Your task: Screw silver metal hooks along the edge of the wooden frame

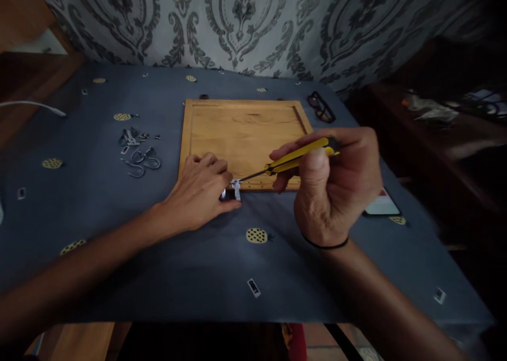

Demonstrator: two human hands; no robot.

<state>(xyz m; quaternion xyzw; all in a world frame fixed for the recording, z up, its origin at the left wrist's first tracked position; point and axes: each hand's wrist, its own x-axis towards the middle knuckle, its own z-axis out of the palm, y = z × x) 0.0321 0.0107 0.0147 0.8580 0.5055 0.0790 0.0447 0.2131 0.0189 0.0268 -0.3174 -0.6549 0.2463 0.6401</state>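
Observation:
A wooden board (pixel 245 134) with a raised rim lies on the blue patterned tablecloth (pixel 158 266). My left hand (pixel 200 192) is curled at the board's near edge and pinches a small metal bracket (pixel 236 188) against it. My right hand (pixel 336 184) is wrapped round a yellow-handled screwdriver (pixel 299 157). The screwdriver's thin shaft slants down to the left, and its tip meets the bracket.
A pile of metal hooks and small hardware (pixel 138 150) lies left of the board. Black glasses (pixel 320 106) rest near the board's far right corner. A phone (pixel 382 205) sits at the right by my wrist. A white cable (pixel 35 106) crosses the far left.

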